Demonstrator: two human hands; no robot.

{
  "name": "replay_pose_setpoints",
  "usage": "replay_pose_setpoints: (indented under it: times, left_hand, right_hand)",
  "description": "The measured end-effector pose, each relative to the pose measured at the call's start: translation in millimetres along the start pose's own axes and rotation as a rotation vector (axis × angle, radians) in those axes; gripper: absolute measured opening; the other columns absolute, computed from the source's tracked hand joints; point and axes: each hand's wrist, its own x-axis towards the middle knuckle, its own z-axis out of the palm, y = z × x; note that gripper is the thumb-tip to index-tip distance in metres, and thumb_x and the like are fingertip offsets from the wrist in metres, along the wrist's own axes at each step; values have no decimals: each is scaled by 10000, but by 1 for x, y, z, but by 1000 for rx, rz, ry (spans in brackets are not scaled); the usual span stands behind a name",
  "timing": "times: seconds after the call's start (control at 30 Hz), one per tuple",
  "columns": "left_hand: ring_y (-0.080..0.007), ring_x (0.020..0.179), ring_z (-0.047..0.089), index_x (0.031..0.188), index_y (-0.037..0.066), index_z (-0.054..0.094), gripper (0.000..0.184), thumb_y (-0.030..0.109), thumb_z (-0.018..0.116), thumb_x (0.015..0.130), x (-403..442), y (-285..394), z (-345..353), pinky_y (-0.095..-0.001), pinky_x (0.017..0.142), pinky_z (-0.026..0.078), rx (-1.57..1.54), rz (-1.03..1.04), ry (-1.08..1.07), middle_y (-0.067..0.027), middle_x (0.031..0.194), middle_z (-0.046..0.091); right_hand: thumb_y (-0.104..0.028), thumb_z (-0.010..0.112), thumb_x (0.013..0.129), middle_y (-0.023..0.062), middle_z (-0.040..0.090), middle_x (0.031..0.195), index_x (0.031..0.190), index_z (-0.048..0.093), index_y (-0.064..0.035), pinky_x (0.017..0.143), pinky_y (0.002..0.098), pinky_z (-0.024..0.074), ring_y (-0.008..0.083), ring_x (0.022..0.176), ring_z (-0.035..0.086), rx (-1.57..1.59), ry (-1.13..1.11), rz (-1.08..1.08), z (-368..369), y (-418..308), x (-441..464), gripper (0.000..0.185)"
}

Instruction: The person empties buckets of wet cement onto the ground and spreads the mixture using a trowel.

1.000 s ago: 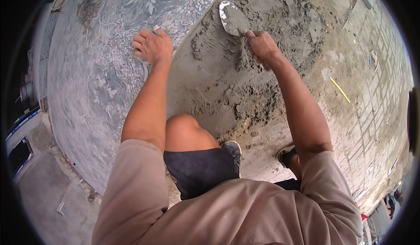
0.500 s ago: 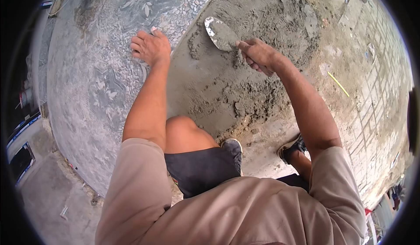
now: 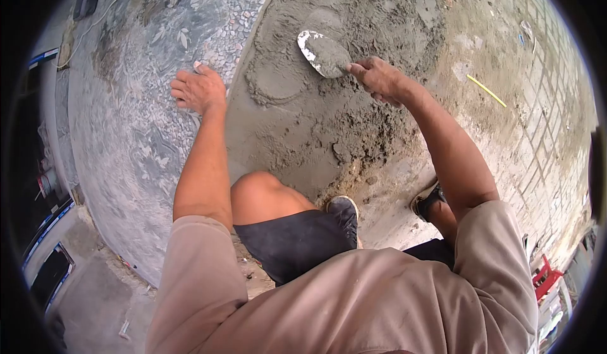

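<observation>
My right hand (image 3: 378,79) is closed around the handle of a trowel (image 3: 323,54). Grey mortar coats most of its rounded blade, and a whitish rim shows along the left edge. Beneath and around the blade spreads wet mortar (image 3: 278,126), lumpy toward the right and smoother beside the tile edge. A rounded, flattened patch shows just left of the blade. My left hand (image 3: 201,90) leans on the pebble-and-leaf patterned tile surface (image 3: 142,95), fingers apart and slightly bent, with nothing in it.
A straight tile edge borders the mortar on the left. My shoe (image 3: 343,215) stands at the mortar's near edge. To the right lie a yellow strip (image 3: 486,90) and brick-patterned paving (image 3: 537,120). A red plastic object (image 3: 546,278) is at the lower right.
The trowel has shifted slightly relative to the mortar, and rounded, smoothed marks now show to its left and above it. My left hand stays on the tiles. The whole view has shifted a little.
</observation>
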Motion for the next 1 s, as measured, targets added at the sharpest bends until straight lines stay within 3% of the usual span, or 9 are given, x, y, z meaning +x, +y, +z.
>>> replay_pose_setpoints:
  times: [0.13,0.33,0.43,0.63,0.67,0.7,0.77,0.8,1.0]
  left_hand:
    - [-369,1244,422,1288,-1,492,576,491,478,989,0,2,-1,-551,1005,360,9,-9,14,-188,1290,474]
    - [-353,1204,425,1293,8,485,538,456,491,995,0,2,6,-526,988,354,9,5,48,-175,1254,460]
    - [-357,1212,425,1294,10,489,545,464,496,992,-1,1,3,-533,984,361,-5,-7,39,-178,1259,460]
    - [-361,1201,438,1275,8,496,560,486,504,982,-1,3,3,-547,969,372,14,-22,54,-178,1238,472]
    - [-362,1192,443,1260,10,501,554,488,505,981,-1,2,4,-549,963,375,17,-21,75,-178,1228,476]
    - [-362,1192,443,1260,10,501,554,488,505,981,-3,1,6,-549,963,375,19,-19,66,-178,1228,476]
    - [-361,1181,444,1225,21,513,532,493,501,980,1,1,8,-548,950,382,57,-12,83,-179,1208,478]
    - [-361,1181,444,1225,21,513,532,493,501,980,3,0,9,-548,950,382,59,-12,82,-179,1208,478]
    - [-357,1170,454,1207,16,515,542,509,494,982,1,2,11,-546,933,396,78,-5,119,-178,1200,482]
  right_hand:
    - [-478,453,1047,247,697,913,1145,657,-24,853,481,529,410,943,680,-467,39,-258,64,66,9,507]
    - [-445,413,1062,180,699,1020,1057,553,-79,818,501,550,397,949,689,-485,658,-202,35,82,5,392]
    - [-454,369,1074,188,709,1067,1126,561,-78,882,488,543,385,1021,687,-474,775,-10,-25,81,21,425]
    - [-472,387,1052,241,709,1061,1114,638,-62,903,524,527,441,1043,667,-372,939,74,-106,133,64,485]
    - [-468,379,1055,235,707,920,1073,649,-30,823,527,558,410,879,707,-360,897,49,-123,157,94,515]
    - [-470,397,1053,124,637,741,908,605,-22,599,474,519,286,645,638,150,561,266,-131,125,54,515]
    - [-502,388,1049,-3,437,606,769,482,-100,447,379,366,159,478,413,477,364,227,-142,138,50,499]
    - [-521,397,1038,-51,350,575,725,401,-158,433,336,278,114,458,321,467,337,268,-141,144,42,479]
    - [-515,422,1034,-37,358,566,727,413,-142,421,339,297,119,447,340,393,105,332,-105,162,1,484]
